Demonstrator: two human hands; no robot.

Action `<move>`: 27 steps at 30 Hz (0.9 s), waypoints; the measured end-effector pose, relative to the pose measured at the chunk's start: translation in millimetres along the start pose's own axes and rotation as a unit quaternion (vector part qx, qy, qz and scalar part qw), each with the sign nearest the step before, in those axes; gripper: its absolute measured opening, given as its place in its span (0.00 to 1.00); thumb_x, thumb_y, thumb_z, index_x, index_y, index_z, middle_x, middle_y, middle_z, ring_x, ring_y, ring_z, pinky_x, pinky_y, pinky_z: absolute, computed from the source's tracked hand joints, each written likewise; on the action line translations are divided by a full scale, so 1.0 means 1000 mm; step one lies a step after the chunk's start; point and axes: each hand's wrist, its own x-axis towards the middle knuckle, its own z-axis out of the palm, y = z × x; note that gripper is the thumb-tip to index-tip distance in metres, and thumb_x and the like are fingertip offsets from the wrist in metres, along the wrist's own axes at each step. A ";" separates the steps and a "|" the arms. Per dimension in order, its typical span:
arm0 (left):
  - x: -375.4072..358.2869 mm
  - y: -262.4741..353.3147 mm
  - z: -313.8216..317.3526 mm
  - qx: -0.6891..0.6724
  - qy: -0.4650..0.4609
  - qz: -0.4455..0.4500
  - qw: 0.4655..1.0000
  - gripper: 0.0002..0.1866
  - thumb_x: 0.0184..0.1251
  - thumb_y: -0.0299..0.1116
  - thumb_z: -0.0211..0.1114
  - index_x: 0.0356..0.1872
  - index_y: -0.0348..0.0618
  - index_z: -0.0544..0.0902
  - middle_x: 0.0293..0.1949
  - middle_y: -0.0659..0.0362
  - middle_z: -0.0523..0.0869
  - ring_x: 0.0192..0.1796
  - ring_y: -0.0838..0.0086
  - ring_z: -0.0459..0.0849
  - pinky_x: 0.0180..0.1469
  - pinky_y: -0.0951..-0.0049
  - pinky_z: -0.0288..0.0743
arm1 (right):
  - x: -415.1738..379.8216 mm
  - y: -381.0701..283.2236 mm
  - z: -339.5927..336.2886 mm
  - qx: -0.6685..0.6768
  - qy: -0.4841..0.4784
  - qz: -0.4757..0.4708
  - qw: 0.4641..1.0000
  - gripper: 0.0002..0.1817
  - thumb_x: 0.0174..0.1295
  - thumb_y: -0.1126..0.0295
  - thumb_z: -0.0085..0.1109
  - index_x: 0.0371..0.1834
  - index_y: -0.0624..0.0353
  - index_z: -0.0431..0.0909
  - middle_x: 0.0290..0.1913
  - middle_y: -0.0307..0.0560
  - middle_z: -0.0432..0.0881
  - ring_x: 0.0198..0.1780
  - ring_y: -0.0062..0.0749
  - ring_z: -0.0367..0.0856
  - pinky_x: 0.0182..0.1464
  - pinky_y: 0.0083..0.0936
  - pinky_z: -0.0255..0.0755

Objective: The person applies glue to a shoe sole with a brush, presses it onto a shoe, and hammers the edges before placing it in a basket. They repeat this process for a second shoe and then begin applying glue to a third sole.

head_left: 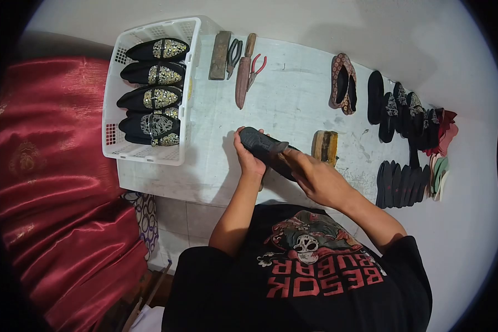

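Note:
A black shoe (254,141) is held at a slant above the table's near edge, its dark ridged sole facing up. My left hand (250,160) is wrapped around its far-left end, with fingertips showing past the far edge. My right hand (318,178) is closed over the nearer right end, fingers pressed on the sole. A small rounded brownish piece shows by the right fingers; I cannot make out what it is. Just beyond the right hand lies a worn yellow-and-brown block (325,147).
A white plastic basket (187,124) with several decorated black shoes stands left. Along the back lie a dark block (220,55), black-handled pliers (234,57), a sheathed knife (243,77) and red-handled pincers (257,71). A patterned shoe (336,83) and black soles (395,185) are right.

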 end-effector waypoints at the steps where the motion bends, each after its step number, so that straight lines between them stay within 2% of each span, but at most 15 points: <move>1: -0.002 0.000 0.001 -0.009 -0.002 -0.007 1.000 0.23 0.76 0.64 0.59 0.57 0.61 0.77 0.47 0.51 0.87 0.46 0.55 0.88 0.52 0.50 0.85 | 0.003 0.002 0.009 0.002 0.031 -0.015 0.999 0.30 0.70 0.73 0.59 0.74 0.58 0.63 0.47 0.62 0.79 0.41 0.64 0.85 0.42 0.54 0.79; 2: -0.005 0.001 0.002 -0.019 -0.003 -0.014 1.000 0.23 0.76 0.63 0.59 0.57 0.61 0.77 0.47 0.51 0.87 0.47 0.55 0.88 0.52 0.50 0.85 | 0.004 0.007 0.018 0.004 0.062 -0.030 0.998 0.30 0.70 0.72 0.59 0.75 0.57 0.62 0.47 0.62 0.79 0.41 0.64 0.85 0.42 0.54 0.79; 5: 0.004 -0.003 -0.008 -0.010 0.000 -0.025 1.000 0.23 0.76 0.64 0.59 0.57 0.60 0.77 0.49 0.51 0.87 0.49 0.55 0.87 0.54 0.49 0.84 | 0.008 0.031 0.037 -0.048 -0.035 0.017 0.998 0.31 0.70 0.72 0.60 0.75 0.57 0.63 0.47 0.62 0.79 0.42 0.64 0.85 0.42 0.54 0.79; 8: 0.014 -0.005 -0.024 -0.017 -0.016 -0.009 1.000 0.24 0.76 0.63 0.60 0.59 0.60 0.77 0.51 0.51 0.86 0.52 0.55 0.87 0.55 0.47 0.84 | 0.005 0.036 0.043 -0.044 -0.033 0.014 0.998 0.31 0.69 0.72 0.61 0.74 0.58 0.63 0.47 0.62 0.78 0.42 0.64 0.85 0.42 0.55 0.79; 11: 0.002 -0.003 -0.002 0.035 -0.009 0.066 0.997 0.24 0.75 0.63 0.61 0.60 0.61 0.76 0.53 0.50 0.85 0.53 0.52 0.86 0.56 0.46 0.84 | 0.003 0.038 0.041 -0.019 -0.045 0.022 0.999 0.24 0.73 0.72 0.60 0.68 0.63 0.64 0.50 0.64 0.79 0.45 0.67 0.84 0.43 0.53 0.79; 14: 0.003 -0.001 -0.009 -0.004 -0.003 0.001 1.000 0.23 0.75 0.62 0.62 0.60 0.63 0.76 0.53 0.50 0.84 0.52 0.50 0.86 0.57 0.46 0.84 | 0.009 0.031 0.033 0.031 0.004 -0.017 0.999 0.28 0.72 0.73 0.59 0.73 0.59 0.63 0.50 0.61 0.79 0.46 0.65 0.85 0.46 0.53 0.81; 17: 0.007 -0.002 -0.014 -0.005 -0.028 0.020 0.999 0.22 0.75 0.61 0.63 0.60 0.64 0.76 0.52 0.50 0.84 0.52 0.47 0.86 0.57 0.44 0.84 | 0.018 0.018 0.024 0.058 -0.007 0.007 0.998 0.26 0.73 0.73 0.58 0.73 0.59 0.64 0.56 0.64 0.80 0.51 0.67 0.84 0.49 0.53 0.81; 20: 0.006 -0.002 -0.016 -0.013 -0.036 0.010 0.999 0.22 0.74 0.62 0.63 0.59 0.65 0.77 0.51 0.53 0.85 0.53 0.52 0.86 0.58 0.48 0.83 | 0.024 0.029 0.045 0.035 0.025 0.025 0.999 0.28 0.74 0.71 0.58 0.74 0.58 0.63 0.59 0.64 0.80 0.52 0.66 0.84 0.50 0.54 0.82; 23: 0.017 -0.009 -0.031 -0.010 -0.015 0.020 1.000 0.21 0.74 0.62 0.63 0.57 0.65 0.78 0.50 0.57 0.86 0.54 0.59 0.86 0.59 0.54 0.83 | 0.038 0.027 0.047 0.050 0.087 -0.031 0.994 0.29 0.75 0.70 0.56 0.77 0.57 0.61 0.59 0.63 0.80 0.51 0.66 0.85 0.51 0.54 0.82; 26: -0.005 0.006 -0.004 -0.020 -0.007 -0.012 1.000 0.18 0.75 0.59 0.63 0.54 0.63 0.81 0.51 0.62 0.87 0.55 0.65 0.85 0.63 0.60 0.79 | 0.041 0.014 0.047 0.057 0.120 -0.011 0.991 0.31 0.75 0.69 0.55 0.80 0.55 0.59 0.59 0.63 0.80 0.50 0.66 0.85 0.51 0.54 0.82; 27: -0.004 0.006 -0.009 -0.015 -0.026 -0.002 1.000 0.17 0.75 0.59 0.63 0.53 0.63 0.81 0.51 0.63 0.87 0.55 0.66 0.85 0.63 0.60 0.79 | 0.042 0.014 0.050 0.045 0.095 0.004 0.994 0.32 0.74 0.69 0.55 0.80 0.54 0.59 0.59 0.64 0.80 0.50 0.66 0.85 0.51 0.53 0.82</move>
